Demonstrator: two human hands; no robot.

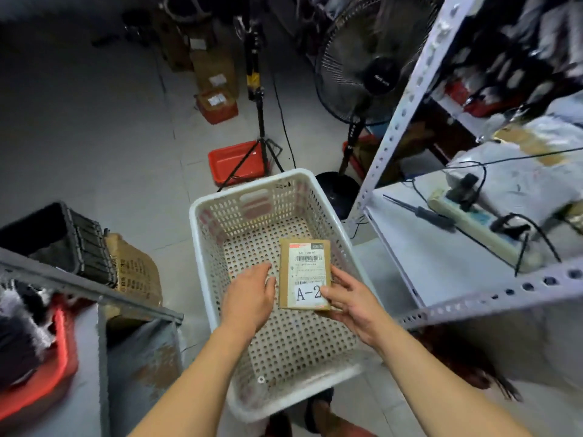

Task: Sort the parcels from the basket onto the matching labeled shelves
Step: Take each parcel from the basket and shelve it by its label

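Fingers (339, 280) of the right hand (353, 298) pinch the parcel (304, 272) above the basket (202, 216) floor, left hand (250, 296) flat alongside, best read its label fully before lifting.

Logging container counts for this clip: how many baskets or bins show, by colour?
White basket: 1
Red bins: 2
Black bin: 1
Total: 4
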